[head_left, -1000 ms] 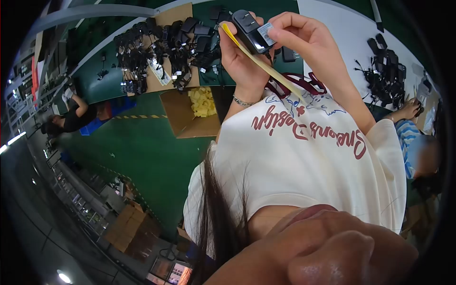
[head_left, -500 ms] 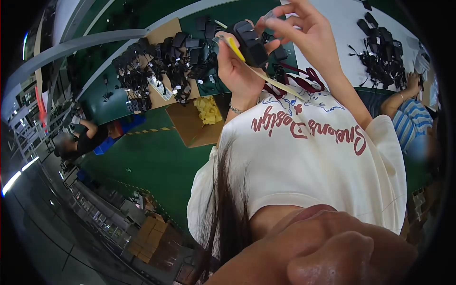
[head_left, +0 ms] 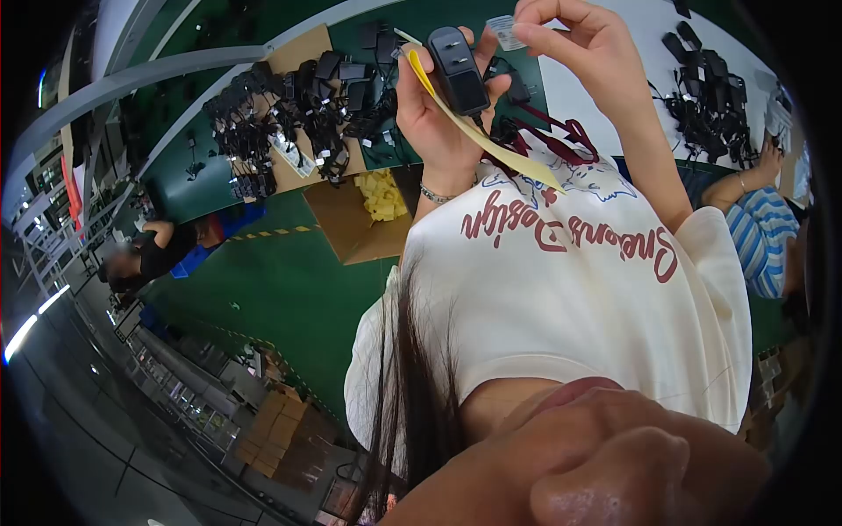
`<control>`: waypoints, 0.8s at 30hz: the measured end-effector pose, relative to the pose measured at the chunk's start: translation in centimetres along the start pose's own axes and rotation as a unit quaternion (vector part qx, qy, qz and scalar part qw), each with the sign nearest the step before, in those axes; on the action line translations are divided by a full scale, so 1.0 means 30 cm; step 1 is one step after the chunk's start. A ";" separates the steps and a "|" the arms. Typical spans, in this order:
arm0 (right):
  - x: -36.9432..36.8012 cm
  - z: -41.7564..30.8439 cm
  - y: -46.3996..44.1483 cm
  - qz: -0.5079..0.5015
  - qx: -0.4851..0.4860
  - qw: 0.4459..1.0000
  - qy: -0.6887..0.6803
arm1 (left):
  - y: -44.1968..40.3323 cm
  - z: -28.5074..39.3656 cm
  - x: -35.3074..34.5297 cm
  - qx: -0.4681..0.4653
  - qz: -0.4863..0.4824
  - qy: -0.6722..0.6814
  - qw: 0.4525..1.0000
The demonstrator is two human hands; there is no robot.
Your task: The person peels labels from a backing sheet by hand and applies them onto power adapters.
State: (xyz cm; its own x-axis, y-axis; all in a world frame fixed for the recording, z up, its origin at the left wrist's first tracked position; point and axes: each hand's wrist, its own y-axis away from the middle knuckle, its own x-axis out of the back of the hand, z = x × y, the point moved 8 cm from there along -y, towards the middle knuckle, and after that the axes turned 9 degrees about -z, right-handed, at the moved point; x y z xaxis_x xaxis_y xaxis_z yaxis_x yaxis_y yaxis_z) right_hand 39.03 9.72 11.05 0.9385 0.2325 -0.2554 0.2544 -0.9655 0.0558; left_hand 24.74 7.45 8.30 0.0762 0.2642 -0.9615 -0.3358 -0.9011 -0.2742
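My left hand [head_left: 437, 136], with a bracelet at the wrist, holds a black power adapter [head_left: 458, 70] whose two metal prongs face up. Between the thumb and palm of that same hand runs a long yellow paper strip [head_left: 491, 147], its lower end hanging over my shirt. To the upper right, my right hand [head_left: 583, 44] pinches a small, pale, printed label [head_left: 505, 33], apart from the adapter. A cable leaves the adapter's lower end and is partly hidden by the fingers.
Many black adapters with cables [head_left: 320, 114] lie on cardboard at the left of the green table [head_left: 180, 188]. Another pile [head_left: 706, 101] is on the white surface at right. A carton [head_left: 346, 223] holds yellow pieces. Co-workers sit at far left and right.
The label in my right hand was at the adapter's side; my right hand has moved up and away with it. The adapter stands more upright, and the view has shifted slightly.
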 end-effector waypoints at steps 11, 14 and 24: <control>-0.095 0.054 0.065 -0.042 -0.045 0.998 0.011 | -0.028 0.054 0.023 -0.100 0.088 -0.253 0.958; -0.091 0.051 0.065 -0.033 -0.031 0.999 0.026 | -0.036 0.039 0.007 -0.102 0.098 -0.243 0.960; -0.102 0.021 0.053 -0.030 -0.019 0.999 0.011 | -0.093 0.027 0.022 -0.088 -0.144 -0.175 0.970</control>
State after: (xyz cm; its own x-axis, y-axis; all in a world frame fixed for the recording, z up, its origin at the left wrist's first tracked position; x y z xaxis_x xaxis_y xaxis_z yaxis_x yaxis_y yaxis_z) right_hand 36.44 7.39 11.33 0.9261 0.2920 -0.2389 0.3180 -0.9449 0.0778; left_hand 24.96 10.44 8.43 -0.1908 0.5870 -0.7868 -0.1798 -0.8089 -0.5598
